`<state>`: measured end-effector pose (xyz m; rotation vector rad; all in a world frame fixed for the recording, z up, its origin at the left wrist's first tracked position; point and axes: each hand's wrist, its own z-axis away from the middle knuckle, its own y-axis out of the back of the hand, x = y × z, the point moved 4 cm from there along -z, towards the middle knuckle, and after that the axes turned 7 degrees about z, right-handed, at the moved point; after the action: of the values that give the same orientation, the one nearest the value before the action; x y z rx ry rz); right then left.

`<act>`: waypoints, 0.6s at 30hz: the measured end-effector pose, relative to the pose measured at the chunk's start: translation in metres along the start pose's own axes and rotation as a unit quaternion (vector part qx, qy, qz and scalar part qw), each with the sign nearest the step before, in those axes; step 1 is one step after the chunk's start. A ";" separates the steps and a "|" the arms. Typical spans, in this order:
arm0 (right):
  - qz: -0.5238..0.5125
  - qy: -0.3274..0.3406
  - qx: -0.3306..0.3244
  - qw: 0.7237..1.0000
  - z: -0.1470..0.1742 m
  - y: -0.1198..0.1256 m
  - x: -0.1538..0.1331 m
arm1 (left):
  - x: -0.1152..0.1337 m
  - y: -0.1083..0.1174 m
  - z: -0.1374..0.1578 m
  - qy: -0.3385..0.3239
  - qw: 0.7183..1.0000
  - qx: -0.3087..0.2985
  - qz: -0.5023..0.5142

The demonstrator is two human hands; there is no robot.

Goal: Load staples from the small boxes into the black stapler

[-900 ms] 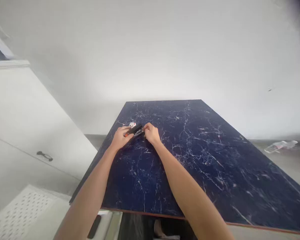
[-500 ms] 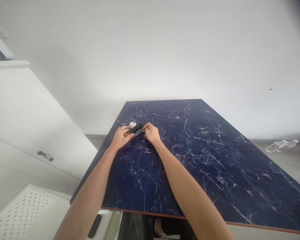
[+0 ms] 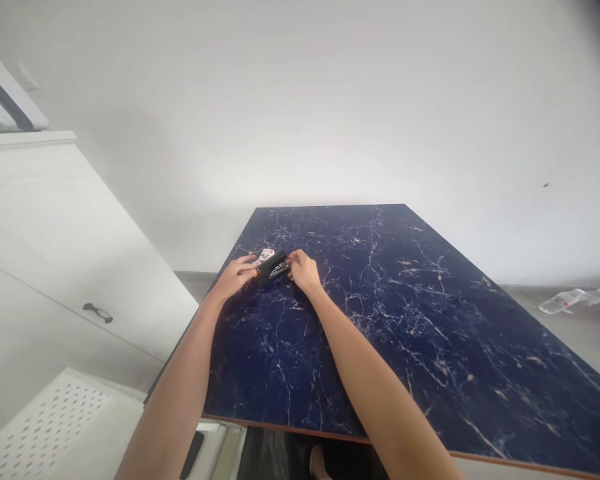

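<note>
A black stapler lies on the dark blue marbled table, its top arm lifted away from the base and shiny metal showing between them. My left hand is at the stapler's rear end, thumb and fingertips pinching it there. At the front end, my right hand has its fingers curled together against the stapler's tip; whether something small is between them is hidden. Just behind the stapler sits a small white box with dark and red print, close to my left fingertips.
The blue marbled tabletop stretches right and towards me, with a brown front edge. A white cabinet with a dark handle stands at left. Beyond the table's right side, clear plastic bottles lie on the floor. A pale wall rises behind.
My left hand has slid back along the stapler to its rear end, uncovering more of its body and of the white box. My right hand stays at the front end. The view has shifted slightly.
</note>
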<state>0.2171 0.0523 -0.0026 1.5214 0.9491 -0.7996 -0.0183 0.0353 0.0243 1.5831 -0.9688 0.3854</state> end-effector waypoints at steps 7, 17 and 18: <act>-0.016 -0.008 -0.006 1.000 0.000 -0.002 0.000 | -0.005 0.002 0.001 0.011 0.998 -0.050 0.031; -0.008 -0.003 0.001 1.000 -0.003 -0.004 0.005 | -0.007 0.003 0.002 0.039 0.995 -0.066 0.066; -0.004 -0.003 0.001 1.000 -0.003 -0.004 0.005 | -0.008 0.003 0.002 0.043 0.995 -0.060 0.074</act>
<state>0.2159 0.0562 -0.0082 1.5178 0.9511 -0.8098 -0.0257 0.0370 0.0197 1.3808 -1.0271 0.4852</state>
